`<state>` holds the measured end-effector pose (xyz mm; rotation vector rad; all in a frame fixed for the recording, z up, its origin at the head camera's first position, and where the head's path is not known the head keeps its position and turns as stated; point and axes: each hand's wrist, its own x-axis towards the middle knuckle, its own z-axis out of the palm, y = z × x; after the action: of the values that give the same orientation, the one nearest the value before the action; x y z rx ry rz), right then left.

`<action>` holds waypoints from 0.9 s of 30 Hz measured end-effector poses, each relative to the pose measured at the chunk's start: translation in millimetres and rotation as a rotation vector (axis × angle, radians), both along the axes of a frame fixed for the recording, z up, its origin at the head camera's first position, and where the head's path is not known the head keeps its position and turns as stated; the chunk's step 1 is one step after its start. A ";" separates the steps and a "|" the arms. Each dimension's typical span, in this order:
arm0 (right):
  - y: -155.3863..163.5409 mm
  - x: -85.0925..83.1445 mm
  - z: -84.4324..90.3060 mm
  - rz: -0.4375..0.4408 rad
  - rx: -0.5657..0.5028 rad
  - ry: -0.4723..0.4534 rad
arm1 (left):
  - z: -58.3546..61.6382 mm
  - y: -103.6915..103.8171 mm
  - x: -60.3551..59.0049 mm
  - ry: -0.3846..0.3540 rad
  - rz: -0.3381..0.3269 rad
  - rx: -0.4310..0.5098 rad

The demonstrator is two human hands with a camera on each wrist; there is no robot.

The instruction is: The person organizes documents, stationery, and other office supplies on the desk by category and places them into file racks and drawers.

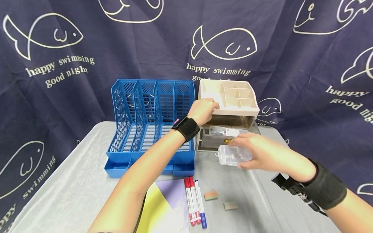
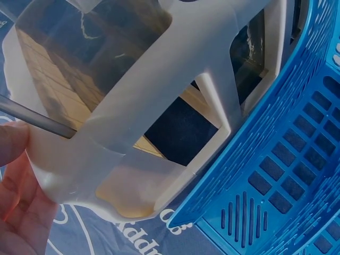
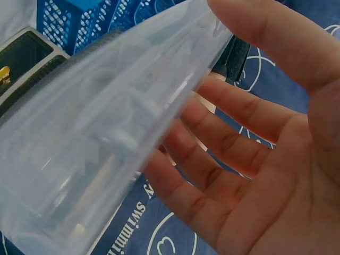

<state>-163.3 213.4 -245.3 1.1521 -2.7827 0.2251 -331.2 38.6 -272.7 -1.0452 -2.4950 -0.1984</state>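
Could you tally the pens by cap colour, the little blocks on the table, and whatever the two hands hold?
Red-capped pens: 2
Blue-capped pen: 1
Small blocks: 2
Clear box, held by the right hand: 1
Organizer, held at its edge by the left hand: 1
Total: 7

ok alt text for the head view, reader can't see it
A person's right grip holds a clear plastic case before a beige organizer that the left grip holds. A blue file rack stands at left; three markers lie in front.
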 end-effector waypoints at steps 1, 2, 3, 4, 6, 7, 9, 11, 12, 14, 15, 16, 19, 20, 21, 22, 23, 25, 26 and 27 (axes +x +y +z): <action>0.2 -1.5 0.7 0.002 -0.004 0.003 | 0.1 0.1 0.0 0.003 -0.002 0.001; 0.3 -2.9 1.4 0.004 -0.007 0.006 | 0.3 0.3 0.0 0.006 -0.003 0.002; 0.6 -4.2 2.0 0.006 -0.009 0.008 | 0.4 0.4 0.0 0.009 -0.005 0.004; 0.8 -5.3 2.5 0.002 -0.011 0.008 | 0.6 0.5 0.0 0.011 -0.006 0.004; 1.5 -7.4 3.5 0.007 -0.011 0.003 | 0.9 0.5 0.0 0.014 -0.007 0.003; 2.0 -8.4 4.0 0.006 -0.011 0.001 | 0.9 0.5 0.1 0.013 -0.007 0.001; 2.8 -10.3 5.1 0.005 -0.010 -0.003 | 1.1 0.5 0.1 0.013 -0.008 -0.001; 3.9 -12.5 6.4 -0.001 -0.004 0.001 | 1.2 0.2 0.2 0.013 -0.007 -0.001; 4.4 -13.9 7.1 -0.003 -0.001 0.003 | 1.4 0.1 0.4 0.012 -0.006 0.000; 5.5 -16.9 8.5 -0.015 0.004 0.008 | 1.6 -0.1 0.6 0.012 -0.003 0.001; 6.1 -18.3 9.2 -0.024 0.008 0.009 | 1.6 -0.2 0.6 0.011 -0.001 0.002; 6.9 -19.9 9.9 -0.033 0.011 0.009 | 1.8 -0.2 0.8 0.010 0.000 0.002; 9.4 -25.3 11.1 -0.051 0.003 -0.006 | 1.9 0.0 0.9 0.006 0.002 0.001; 10.3 -27.4 11.3 -0.056 0.000 -0.011 | 1.9 0.1 1.0 0.005 0.002 0.001; 11.2 -29.6 11.4 -0.059 -0.005 -0.017 | 1.8 0.2 1.0 0.003 0.002 0.000; 12.1 -32.3 11.5 -0.058 -0.008 -0.019 | 1.8 0.3 1.1 0.002 0.002 0.000; 12.9 -34.8 11.5 -0.058 -0.012 -0.021 | 1.7 0.3 1.1 0.000 0.002 0.000; 14.2 -40.5 11.6 -0.057 -0.014 -0.024 | 1.5 0.4 1.0 -0.005 0.003 0.000; 14.6 -43.3 11.7 -0.057 -0.013 -0.026 | 1.2 0.3 0.9 -0.009 0.003 0.001; 14.8 -46.0 12.1 -0.058 -0.014 -0.030 | 0.8 0.2 0.7 -0.011 0.004 -0.001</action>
<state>-209.4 228.2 -233.2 1.0717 -2.8311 0.2575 -330.4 38.8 -271.9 -1.0427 -2.5069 -0.2024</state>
